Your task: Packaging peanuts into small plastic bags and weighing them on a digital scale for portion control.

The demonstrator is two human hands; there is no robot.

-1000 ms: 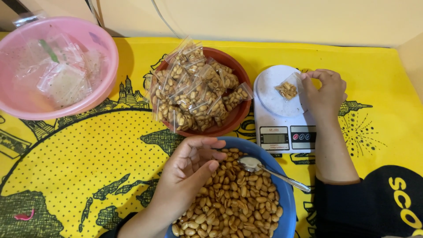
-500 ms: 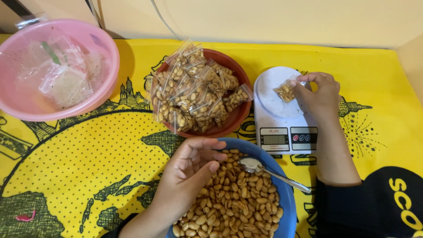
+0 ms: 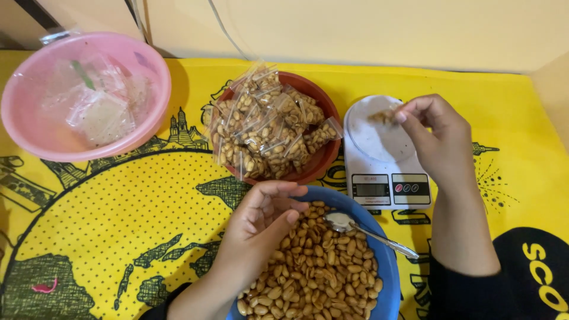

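Observation:
My right hand (image 3: 435,133) pinches a small clear bag of peanuts (image 3: 382,116) just above the round plate of a white kitchen scale (image 3: 379,157). My left hand (image 3: 261,222) rests cupped over the near-left rim of a blue bowl (image 3: 386,261) full of loose peanuts, fingers curled, apparently holding a few nuts I cannot make out. A metal spoon (image 3: 361,230) lies in that bowl, its handle pointing right.
A brown bowl (image 3: 323,157) heaped with several filled peanut bags sits behind the blue bowl. A pink basin (image 3: 145,68) with empty clear bags stands at the far left. A yellow printed cloth (image 3: 118,225) covers the surface; a cream wall runs behind.
My right hand has tipped the small peanut bag and lifted it slightly off the scale plate, shifting left. The left hand stays over the blue bowl. The view moved a little.

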